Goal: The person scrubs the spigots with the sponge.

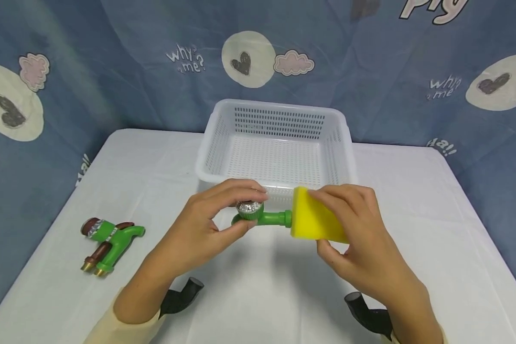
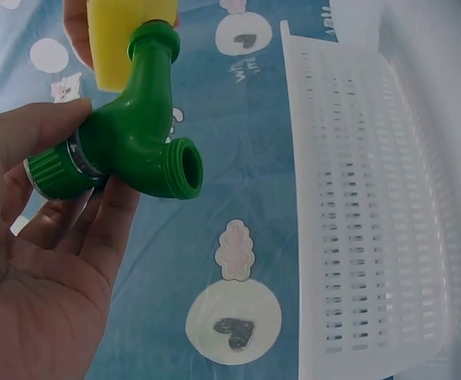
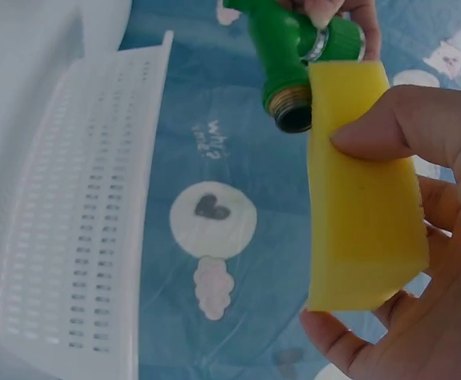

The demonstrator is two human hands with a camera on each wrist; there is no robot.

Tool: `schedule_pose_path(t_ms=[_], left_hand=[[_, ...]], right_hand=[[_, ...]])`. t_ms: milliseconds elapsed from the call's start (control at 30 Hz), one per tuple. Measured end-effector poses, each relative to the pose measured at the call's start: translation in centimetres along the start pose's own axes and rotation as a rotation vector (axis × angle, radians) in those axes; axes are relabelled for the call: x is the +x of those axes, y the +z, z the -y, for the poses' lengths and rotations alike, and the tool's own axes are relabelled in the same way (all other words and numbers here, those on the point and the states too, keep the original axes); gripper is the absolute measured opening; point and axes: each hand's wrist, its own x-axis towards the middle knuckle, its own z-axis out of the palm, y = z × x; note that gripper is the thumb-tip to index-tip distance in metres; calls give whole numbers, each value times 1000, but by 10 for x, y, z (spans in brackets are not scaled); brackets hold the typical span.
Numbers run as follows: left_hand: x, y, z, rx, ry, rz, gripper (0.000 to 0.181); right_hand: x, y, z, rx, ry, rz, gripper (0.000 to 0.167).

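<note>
From where I stand, the green tap (image 1: 275, 219) is being held up just about the middle of the frame, over the white-covered bench (image 1: 417, 224). The person's left hand (image 1: 199, 229) pinches it by its ribbed, silver-topped knob, thumb on one side and fingers on the other. In the left wrist view, one open threaded end of the tap points toward the right of the frame; in the right wrist view another end shows a brass-coloured thread round a dark opening.

Right of centre, the right hand (image 1: 370, 239) grips a yellow sponge (image 1: 314, 217) between thumb and fingers. The sponge's narrow edge comes right up to the tap's end; I can't tell for sure whether the two touch.

A second tap (image 1: 119, 242), green and brown with two brass-coloured ends, lies on the bench at the left of the frame, well apart from both hands. Beyond the hands, in the upper middle, sits a white perforated basket (image 1: 279, 106). Behind it hangs a blue cloth (image 1: 133, 28) printed with pale circles, dark hearts and pink clouds
</note>
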Motion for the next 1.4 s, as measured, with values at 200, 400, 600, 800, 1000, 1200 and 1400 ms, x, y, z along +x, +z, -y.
schedule_pose_path(t_ms=[200,400,600,800,1000,1200,1400], left_hand=[[-1,-3,1,26,-37,-31,53],[-1,-4,2,24,-58,-37,54],[0,-1,-1,-2,-123,-24,60],[-1,-3,-4,5,-140,-52,63],[-1,-7,-4,6,-171,-74,64],[0,-7,-5,-53,-224,-72,63],[-3,-8,-6,-76,-242,-76,65]], right_hand=[[-2,-5,6,-14,37,97,72],[-2,-15,8,118,74,160,73],[2,-12,6,152,19,-12,67],[1,-7,7,54,78,90,65],[-5,-13,10,84,84,174,70],[-2,-13,11,107,4,23,65],[-2,-10,12,58,20,93,65]])
